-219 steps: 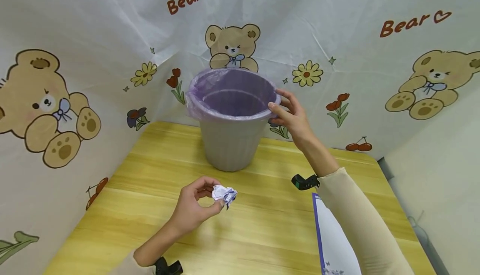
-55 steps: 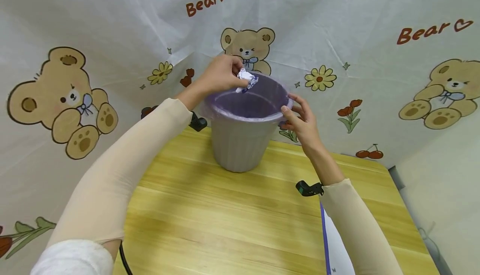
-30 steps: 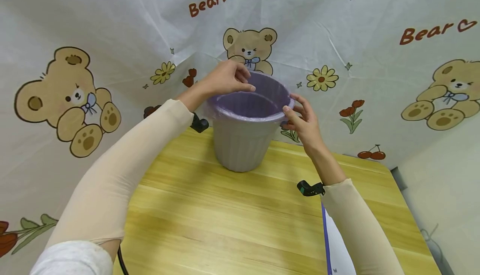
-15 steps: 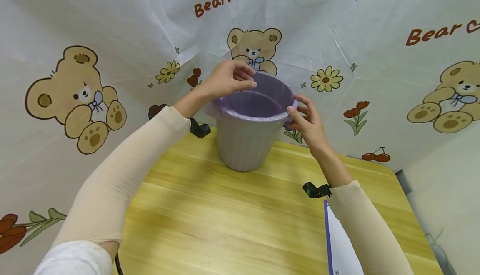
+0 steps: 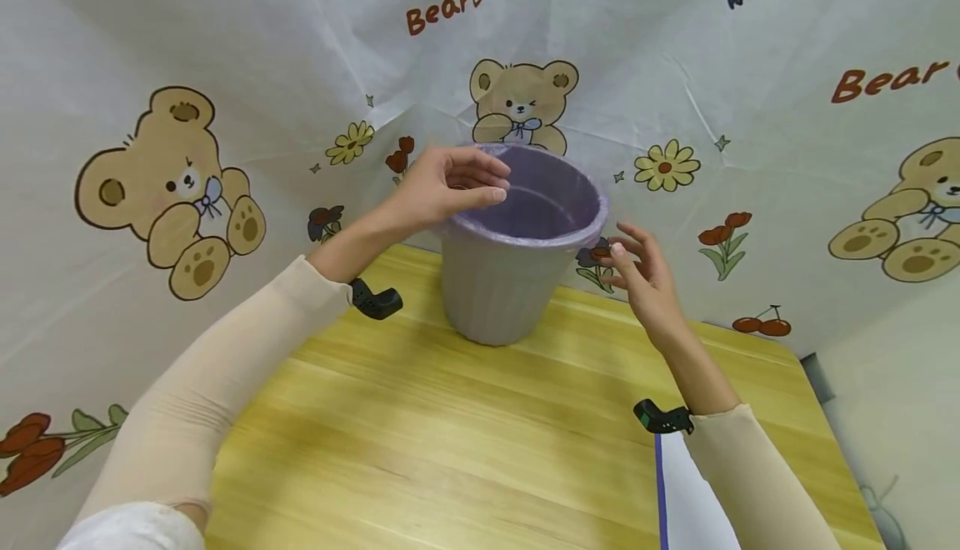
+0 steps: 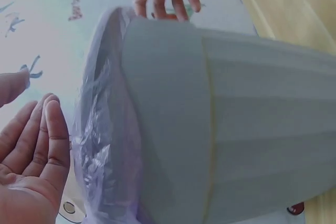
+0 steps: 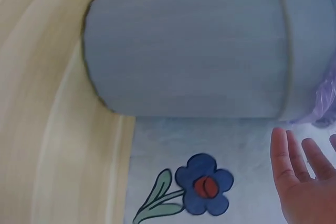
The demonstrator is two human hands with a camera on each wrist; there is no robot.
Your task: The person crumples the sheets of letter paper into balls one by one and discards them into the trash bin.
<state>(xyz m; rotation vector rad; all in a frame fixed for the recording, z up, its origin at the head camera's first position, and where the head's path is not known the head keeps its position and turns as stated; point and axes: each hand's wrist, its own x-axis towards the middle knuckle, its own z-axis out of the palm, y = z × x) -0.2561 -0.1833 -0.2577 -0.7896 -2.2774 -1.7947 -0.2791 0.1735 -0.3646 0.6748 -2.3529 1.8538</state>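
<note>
A grey trash can (image 5: 498,292) stands upright at the back of the table, lined with a thin purple bag (image 6: 107,145) folded over its rim. My left hand (image 5: 442,183) hovers at the left side of the can's mouth, fingers bent loosely with nothing between them. To the right of the can, my right hand (image 5: 652,283) is off the rim, its fingers spread and holding nothing. In the right wrist view its fingertips point toward the can's side, just short of it. The bottom inside the can is hidden, and no crumpled paper shows in any view.
A white sheet with a purple edge (image 5: 693,500) lies at the table's right front, partly under the right forearm. A bear-printed cloth (image 5: 600,0) hangs close behind the can and along the left. Yellow wood-grain table (image 5: 420,417) spreads in front.
The crumpled paper has left my left hand over the can and is out of sight. My right hand has let go of the rim and moved right and down; the left has drawn slightly back.
</note>
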